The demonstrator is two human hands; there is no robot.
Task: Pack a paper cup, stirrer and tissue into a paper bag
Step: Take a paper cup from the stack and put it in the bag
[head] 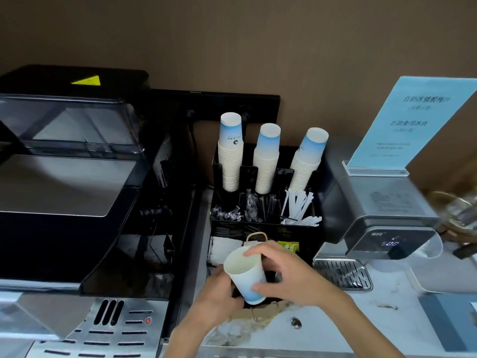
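Note:
My right hand (285,272) grips a white and blue paper cup (245,273) by its rim and side, mouth tilted up toward the left. The cup hangs over the open mouth of a brown paper bag (260,312), whose far handle (256,236) sticks up behind the cup. My left hand (219,293) holds the bag's near left edge. White paper-wrapped stirrers (299,206) stand in the black organizer's right compartment. White tissues (223,250) lie in the organizer's front left slot, partly behind the cup.
Three stacks of upturned paper cups (267,161) fill the black organizer (258,226). A large coffee machine (72,177) stands at the left. A grey water dispenser (382,210) with a drip tray (343,273) and a blue sign (410,122) stands at the right.

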